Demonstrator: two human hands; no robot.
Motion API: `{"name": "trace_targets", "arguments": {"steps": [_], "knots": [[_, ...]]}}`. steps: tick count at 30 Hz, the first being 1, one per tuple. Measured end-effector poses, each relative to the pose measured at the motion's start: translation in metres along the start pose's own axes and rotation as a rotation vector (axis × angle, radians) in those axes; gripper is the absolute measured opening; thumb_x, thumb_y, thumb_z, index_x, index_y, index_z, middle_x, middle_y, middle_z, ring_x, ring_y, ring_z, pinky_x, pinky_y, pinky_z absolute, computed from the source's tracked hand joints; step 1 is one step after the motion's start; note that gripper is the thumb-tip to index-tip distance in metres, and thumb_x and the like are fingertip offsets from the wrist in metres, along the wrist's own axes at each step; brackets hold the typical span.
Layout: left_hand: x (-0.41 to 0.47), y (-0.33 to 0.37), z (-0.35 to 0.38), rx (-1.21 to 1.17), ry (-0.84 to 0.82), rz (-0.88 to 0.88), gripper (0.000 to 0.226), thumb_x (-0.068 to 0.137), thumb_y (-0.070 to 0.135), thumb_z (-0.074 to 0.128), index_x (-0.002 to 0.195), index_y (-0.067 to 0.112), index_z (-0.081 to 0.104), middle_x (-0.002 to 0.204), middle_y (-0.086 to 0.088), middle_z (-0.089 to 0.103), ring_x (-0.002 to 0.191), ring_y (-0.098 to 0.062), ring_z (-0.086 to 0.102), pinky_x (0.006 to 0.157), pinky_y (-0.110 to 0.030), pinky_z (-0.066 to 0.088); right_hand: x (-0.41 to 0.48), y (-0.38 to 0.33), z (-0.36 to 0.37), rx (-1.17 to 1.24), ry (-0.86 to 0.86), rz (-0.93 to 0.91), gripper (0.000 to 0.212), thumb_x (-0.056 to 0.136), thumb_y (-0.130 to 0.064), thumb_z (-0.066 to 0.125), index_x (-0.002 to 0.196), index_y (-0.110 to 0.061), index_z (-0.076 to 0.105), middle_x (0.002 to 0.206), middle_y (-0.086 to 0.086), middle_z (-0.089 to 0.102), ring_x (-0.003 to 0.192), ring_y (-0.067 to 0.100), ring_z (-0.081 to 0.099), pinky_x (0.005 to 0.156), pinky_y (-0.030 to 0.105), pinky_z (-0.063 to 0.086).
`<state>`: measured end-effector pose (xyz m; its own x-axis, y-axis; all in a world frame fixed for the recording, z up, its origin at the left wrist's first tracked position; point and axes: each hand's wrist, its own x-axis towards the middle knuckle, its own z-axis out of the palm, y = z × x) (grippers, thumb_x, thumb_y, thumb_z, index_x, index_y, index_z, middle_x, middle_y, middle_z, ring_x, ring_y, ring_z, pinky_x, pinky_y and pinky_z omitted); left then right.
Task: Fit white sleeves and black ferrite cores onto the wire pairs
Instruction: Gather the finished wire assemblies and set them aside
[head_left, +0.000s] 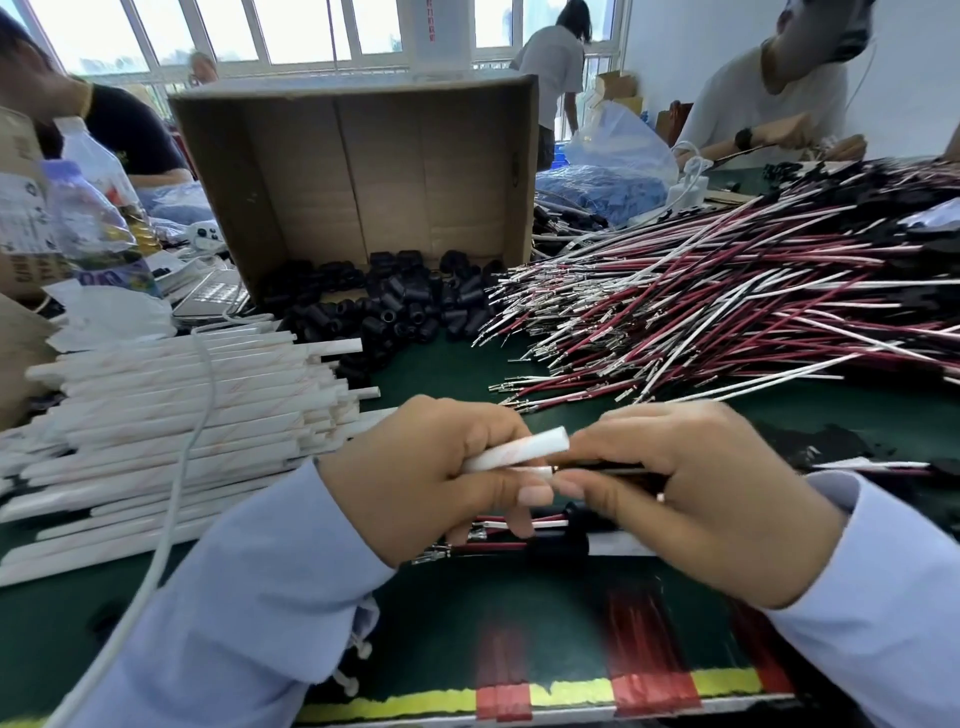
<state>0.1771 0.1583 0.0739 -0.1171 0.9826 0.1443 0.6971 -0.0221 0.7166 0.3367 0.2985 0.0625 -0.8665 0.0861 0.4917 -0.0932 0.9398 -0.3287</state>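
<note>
1. Hands, seen from the head camera: two, close together over the green mat (467, 623). Left hand (431, 467) curled round one white sleeve (519, 449), gripped between thumb and fingers, open end tilted up toward the right. Right hand (691, 483) pinching one wire pair (597, 469), metal tips just beneath the sleeve's open end, not plainly inside.
2. Just below the hands: one black ferrite core (558, 540) on a red-and-white pair, terminals pointing left.
3. Left of the left hand: sleeve stack (171, 410), too many to count, one white cable (176, 467) draped across.
4. Beyond the hands: one cardboard box (363, 176) on its side, mouth toward the hands; loose cores (395, 306) by the dozen spilling from that mouth onto the mat.
5. Beyond the right hand: wire heap (727, 291), red, white and black, uncounted.
6. Far left: two plastic bottles (98, 218), upright.
</note>
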Motion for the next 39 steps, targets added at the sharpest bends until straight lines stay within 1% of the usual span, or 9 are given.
{"name": "trace_targets", "arguments": {"steps": [5, 9, 11, 15, 20, 24, 32, 35, 39], "knots": [[0.009, 0.010, 0.029, 0.311, -0.038, 0.040, 0.024, 0.088, 0.019, 0.062, 0.075, 0.036, 0.051, 0.071, 0.005, 0.071, 0.048, 0.009, 0.050, 0.054, -0.010, 0.040, 0.002, -0.004, 0.006, 0.129, -0.232, 0.160, 0.076, 0.069, -0.030, 0.050, 0.141, -0.039, 0.027, 0.087, -0.009, 0.058, 0.071, 0.010, 0.058, 0.067, 0.030, 0.047], [-0.002, 0.008, -0.008, 0.318, 0.250, 0.014, 0.021, 0.088, 0.046, 0.052, 0.074, 0.029, 0.051, 0.062, 0.015, 0.066, 0.050, 0.000, 0.058, 0.056, -0.024, 0.048, 0.001, 0.027, -0.039, -0.017, -0.073, 0.138, 0.022, 0.086, -0.013, 0.062, 0.106, -0.022, 0.068, 0.071, -0.013, 0.058, 0.066, 0.001, 0.054, 0.061, 0.009, 0.038], [-0.005, 0.009, -0.020, 0.428, 0.283, -0.017, 0.029, 0.090, 0.054, 0.041, 0.080, 0.028, 0.049, 0.063, 0.014, 0.064, 0.055, -0.005, 0.060, 0.060, -0.032, 0.050, -0.003, 0.037, -0.059, -0.066, -0.009, 0.194, 0.012, 0.089, -0.024, 0.064, 0.083, -0.021, 0.073, 0.056, -0.007, 0.056, 0.055, 0.007, 0.052, 0.052, 0.012, 0.038], [0.017, 0.028, 0.020, 0.671, 0.115, 0.043, 0.028, 0.091, 0.057, 0.030, 0.099, 0.032, 0.042, 0.076, 0.009, 0.059, 0.076, -0.018, 0.055, 0.063, -0.033, 0.042, 0.004, 0.023, -0.032, -0.163, -0.318, 0.147, 0.016, 0.092, -0.040, 0.054, 0.098, -0.032, 0.065, 0.064, -0.010, 0.060, 0.064, 0.010, 0.054, 0.060, 0.027, 0.045], [0.005, 0.015, -0.018, 0.494, 0.031, -0.089, 0.027, 0.090, 0.052, 0.046, 0.097, 0.026, 0.053, 0.074, 0.008, 0.062, 0.070, -0.013, 0.057, 0.069, -0.037, 0.048, -0.003, 0.042, -0.057, -0.531, -0.215, 0.338, 0.075, 0.060, -0.087, 0.013, 0.101, -0.046, 0.060, 0.074, -0.021, 0.059, 0.075, 0.001, 0.053, 0.063, 0.022, 0.042], [0.012, 0.016, 0.008, 0.787, 0.028, -0.027, 0.032, 0.096, 0.054, 0.033, 0.094, 0.024, 0.043, 0.075, 0.005, 0.050, 0.074, -0.019, 0.048, 0.061, -0.033, 0.035, -0.009, 0.030, -0.032, -0.717, -0.214, 0.277, 0.086, 0.054, -0.094, 0.001, 0.118, -0.047, 0.035, 0.053, -0.016, 0.032, 0.068, 0.004, 0.055, 0.052, 0.024, 0.032], [0.010, 0.017, -0.017, 0.397, -0.004, 0.105, 0.036, 0.093, 0.050, 0.044, 0.078, 0.019, 0.052, 0.056, 0.001, 0.048, 0.052, -0.013, 0.045, 0.054, -0.034, 0.042, -0.013, 0.024, -0.060, -0.602, -0.136, 0.323, 0.049, 0.073, -0.075, 0.034, 0.065, -0.034, 0.060, 0.044, -0.010, 0.046, 0.045, 0.012, 0.051, 0.040, 0.025, 0.036], [0.023, 0.031, 0.007, 0.463, -0.018, 0.134, 0.031, 0.095, 0.048, 0.045, 0.075, 0.024, 0.045, 0.057, 0.005, 0.045, 0.052, -0.009, 0.041, 0.054, -0.032, 0.036, -0.008, -0.001, -0.042, -0.559, -0.147, 0.305, 0.039, 0.067, -0.071, 0.050, 0.073, -0.034, 0.058, 0.040, -0.014, 0.034, 0.034, 0.009, 0.041, 0.039, 0.013, 0.017], [0.033, 0.036, 0.020, 0.553, 0.010, 0.168, 0.027, 0.096, 0.045, 0.044, 0.078, 0.025, 0.041, 0.060, 0.007, 0.042, 0.059, -0.016, 0.040, 0.057, -0.034, 0.034, -0.009, -0.008, -0.039, -0.416, -0.180, 0.196, 0.030, 0.069, -0.059, 0.059, 0.084, -0.033, 0.059, 0.051, -0.023, 0.041, 0.047, 0.002, 0.049, 0.038, 0.017, 0.035]]}}
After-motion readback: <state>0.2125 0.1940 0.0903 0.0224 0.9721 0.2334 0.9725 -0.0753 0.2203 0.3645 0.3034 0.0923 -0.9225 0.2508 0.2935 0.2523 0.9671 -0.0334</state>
